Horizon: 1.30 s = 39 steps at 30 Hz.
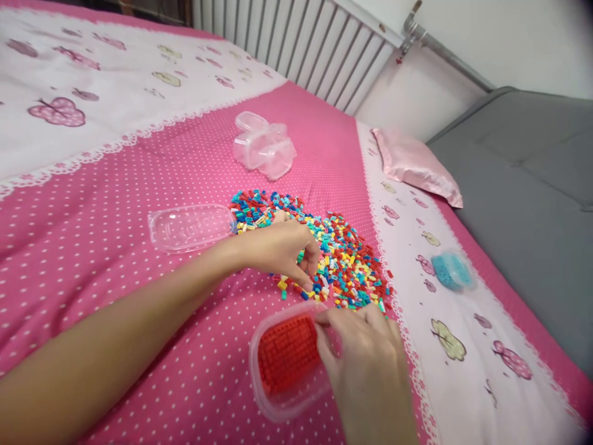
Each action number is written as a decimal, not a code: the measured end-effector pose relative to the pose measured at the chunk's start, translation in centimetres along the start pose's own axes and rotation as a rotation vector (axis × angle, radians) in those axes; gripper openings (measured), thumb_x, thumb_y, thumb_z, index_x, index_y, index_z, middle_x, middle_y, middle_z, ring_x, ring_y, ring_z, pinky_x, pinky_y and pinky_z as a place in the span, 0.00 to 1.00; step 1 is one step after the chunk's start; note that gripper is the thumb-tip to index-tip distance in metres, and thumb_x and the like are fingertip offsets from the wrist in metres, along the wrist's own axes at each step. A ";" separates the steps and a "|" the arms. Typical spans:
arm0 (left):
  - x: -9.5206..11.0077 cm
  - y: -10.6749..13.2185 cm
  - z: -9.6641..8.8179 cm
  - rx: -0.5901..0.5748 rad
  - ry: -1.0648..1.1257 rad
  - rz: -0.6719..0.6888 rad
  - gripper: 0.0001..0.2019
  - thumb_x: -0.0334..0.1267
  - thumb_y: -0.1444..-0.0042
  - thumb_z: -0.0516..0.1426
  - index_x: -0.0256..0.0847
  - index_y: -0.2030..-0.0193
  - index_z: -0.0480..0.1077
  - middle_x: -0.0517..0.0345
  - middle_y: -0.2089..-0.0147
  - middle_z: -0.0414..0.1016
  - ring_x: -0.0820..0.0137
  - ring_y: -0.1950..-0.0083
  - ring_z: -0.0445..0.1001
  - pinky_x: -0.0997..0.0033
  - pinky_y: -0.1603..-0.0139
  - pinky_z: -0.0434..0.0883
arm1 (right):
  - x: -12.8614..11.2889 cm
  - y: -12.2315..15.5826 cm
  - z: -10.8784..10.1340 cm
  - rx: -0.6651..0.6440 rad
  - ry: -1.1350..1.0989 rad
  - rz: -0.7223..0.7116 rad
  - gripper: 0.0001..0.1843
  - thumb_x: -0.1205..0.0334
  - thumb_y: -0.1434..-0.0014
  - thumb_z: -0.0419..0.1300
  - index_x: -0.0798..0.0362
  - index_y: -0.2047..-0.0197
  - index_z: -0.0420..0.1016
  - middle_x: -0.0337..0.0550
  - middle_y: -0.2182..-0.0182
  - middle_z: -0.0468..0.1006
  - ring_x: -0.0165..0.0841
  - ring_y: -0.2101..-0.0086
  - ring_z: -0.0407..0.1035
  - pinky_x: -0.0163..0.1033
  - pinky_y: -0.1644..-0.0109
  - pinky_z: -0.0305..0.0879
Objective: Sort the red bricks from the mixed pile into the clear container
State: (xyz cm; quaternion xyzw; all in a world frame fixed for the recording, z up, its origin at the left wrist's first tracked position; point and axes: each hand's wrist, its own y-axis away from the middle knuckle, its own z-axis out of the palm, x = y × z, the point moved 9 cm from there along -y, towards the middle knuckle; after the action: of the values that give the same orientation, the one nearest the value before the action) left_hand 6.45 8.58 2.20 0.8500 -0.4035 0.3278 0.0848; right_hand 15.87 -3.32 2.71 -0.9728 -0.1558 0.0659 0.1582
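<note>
Pink polka-dot bedding (152,179) is lying beneath a clear plastic container (254,371) holding red bricks (287,352), where a right hand (370,352) is bending its fingers over one side, their grip impossible to tell. Beyond, a left hand (285,244) is hovering at multicolored toy bricks (354,266), fingers curling loosely, thumb apart; clear tubs (266,148) are sitting farther off.

A bed (139,173) spreads out beneath a pink dotted cover with white, leaf-printed bands and lacy edging. A pale ribbed radiator (301,43) and a grey pipe (456,62) run along the white wall (532,49); a pink satiny pillow (419,167) lies beside a grey padded headboard (519,161).
</note>
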 end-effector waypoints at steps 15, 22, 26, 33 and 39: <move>2.0 1.0 2.9 -0.301 0.107 0.025 0.11 0.35 0.57 0.74 0.43 0.80 0.78 0.67 0.81 0.77 0.75 0.78 0.68 0.69 0.65 0.60 | -1.7 -0.3 0.6 -0.041 0.266 -0.093 0.08 0.70 0.40 0.61 0.46 0.67 0.71 0.41 0.78 0.71 0.44 0.69 0.64 0.48 0.61 0.49; 2.2 1.1 3.2 -0.309 0.106 0.078 0.14 0.31 0.55 0.72 0.44 0.84 0.75 0.69 0.82 0.76 0.75 0.78 0.70 0.70 0.67 0.60 | -2.6 -0.6 0.9 -0.096 0.349 -0.084 0.11 0.75 0.41 0.58 0.48 0.66 0.73 0.43 0.77 0.74 0.46 0.68 0.66 0.50 0.59 0.48; 2.0 1.0 3.4 -0.284 0.160 0.088 0.14 0.32 0.58 0.74 0.44 0.85 0.75 0.68 0.83 0.74 0.74 0.79 0.67 0.69 0.70 0.60 | -2.9 -0.6 1.3 -0.105 0.374 -0.115 0.11 0.75 0.40 0.56 0.49 0.66 0.74 0.45 0.76 0.75 0.46 0.68 0.65 0.50 0.59 0.46; 2.4 1.0 3.2 -0.266 0.109 0.095 0.16 0.34 0.60 0.74 0.43 0.86 0.72 0.71 0.84 0.72 0.76 0.81 0.65 0.70 0.72 0.59 | -2.8 -0.5 0.7 -0.075 0.302 -0.134 0.12 0.71 0.37 0.54 0.49 0.67 0.75 0.40 0.77 0.73 0.40 0.70 0.64 0.48 0.59 0.44; 2.8 1.3 3.3 -0.344 0.057 0.051 0.13 0.36 0.55 0.73 0.40 0.81 0.75 0.68 0.82 0.74 0.76 0.78 0.67 0.72 0.69 0.59 | -2.7 -0.5 0.6 -0.018 0.307 -0.088 0.22 0.72 0.31 0.48 0.50 0.70 0.79 0.38 0.80 0.71 0.38 0.71 0.64 0.50 0.56 0.45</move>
State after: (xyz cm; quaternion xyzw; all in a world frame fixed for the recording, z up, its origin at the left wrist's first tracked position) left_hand 8.34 4.62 1.28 0.8026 -0.4727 0.2799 0.2322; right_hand 13.09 -3.61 2.49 -0.9650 -0.1731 -0.0919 0.1741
